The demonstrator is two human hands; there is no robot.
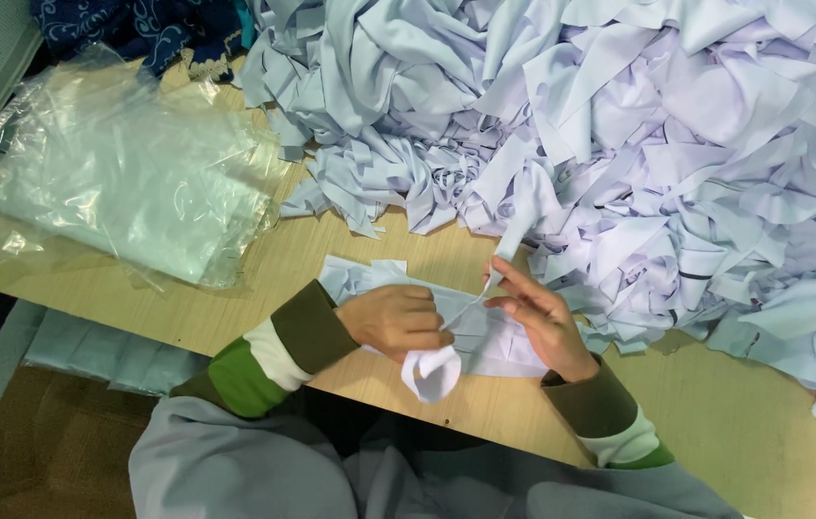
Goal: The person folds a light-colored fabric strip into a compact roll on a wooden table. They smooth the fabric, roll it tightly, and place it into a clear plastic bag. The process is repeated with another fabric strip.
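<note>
Pale wood bench (408,264), viewed from above. Nearest: left hand (396,320), grip closed on a rolled white fabric strip (432,372) at the bench edge. Right hand (542,322), fingers pinching the strip's narrow tail, pulled taut between the two hands. Under them, a small flat stack of folded pieces (499,346); count unclear. Judged early: one strip in hand. Farther off, one big heap of loose strips (639,144), too many to count. Far left, one pile of clear plastic bags (129,173).
</note>
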